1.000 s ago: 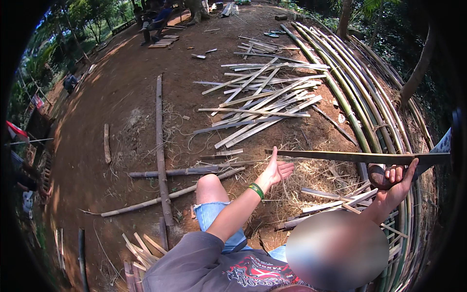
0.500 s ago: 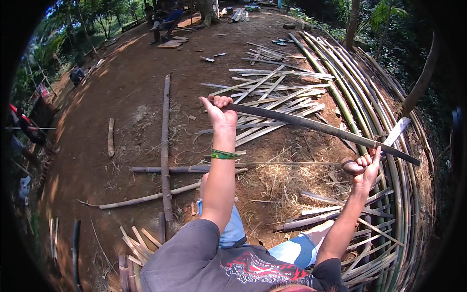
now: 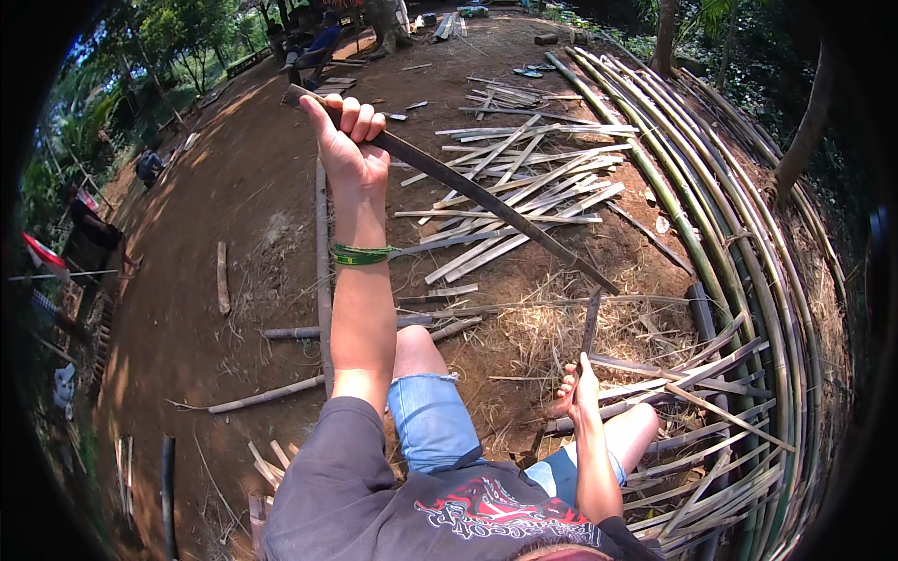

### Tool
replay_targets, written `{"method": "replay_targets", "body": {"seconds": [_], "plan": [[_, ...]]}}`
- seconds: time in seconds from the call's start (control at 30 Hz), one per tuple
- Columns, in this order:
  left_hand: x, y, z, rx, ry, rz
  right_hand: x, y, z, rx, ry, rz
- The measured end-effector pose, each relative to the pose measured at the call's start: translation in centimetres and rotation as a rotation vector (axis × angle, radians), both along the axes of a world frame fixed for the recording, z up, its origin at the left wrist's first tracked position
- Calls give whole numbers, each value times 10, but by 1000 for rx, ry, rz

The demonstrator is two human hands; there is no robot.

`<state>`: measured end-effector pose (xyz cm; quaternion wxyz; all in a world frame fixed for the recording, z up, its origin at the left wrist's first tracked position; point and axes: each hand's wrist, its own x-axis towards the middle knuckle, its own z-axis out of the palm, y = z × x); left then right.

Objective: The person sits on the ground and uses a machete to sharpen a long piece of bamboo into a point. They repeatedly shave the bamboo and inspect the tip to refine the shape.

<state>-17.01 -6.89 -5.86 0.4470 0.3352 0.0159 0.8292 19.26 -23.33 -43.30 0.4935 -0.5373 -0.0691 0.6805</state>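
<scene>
Holding the long dark strip (image 3: 505, 214), bamboo by the look of it, near its upper end, my left grip (image 3: 354, 154) leaves most of the length unsupported. I judge that the main weakness: a knock on the far end could lever the strip round in the fist, or drag its edge across the skin. Lower down, my right grip (image 3: 582, 391) is closed around a knife (image 3: 591, 323), blade upward, its tip near the strip's lower end. I cannot tell from this one view whether the two touch, nor which way the cutting edge faces. If the blade slipped or swung low, it could reach the bare right knee (image 3: 638, 427), near that grip. The loose slats (image 3: 673, 376) to the right could also foul a wide swing.

As for position, the strip passes through the left fist, a short stub poking out beyond the thumb at upper left. The rest slants down to the right, crossing in front of the slat pile (image 3: 552, 192) in my view, its low end over the straw (image 3: 538, 323). That end appears above and slightly right of the right grip, apart from its fingers.
</scene>
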Motion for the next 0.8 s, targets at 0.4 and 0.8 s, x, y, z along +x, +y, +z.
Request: {"method": "replay_targets", "body": {"seconds": [0.4, 0.8], "plan": [[34, 2, 60, 94, 201, -58, 14, -11, 54, 99, -363, 326], [72, 26, 72, 96, 377, -67, 51, -57, 104, 239, -263, 471]]}}
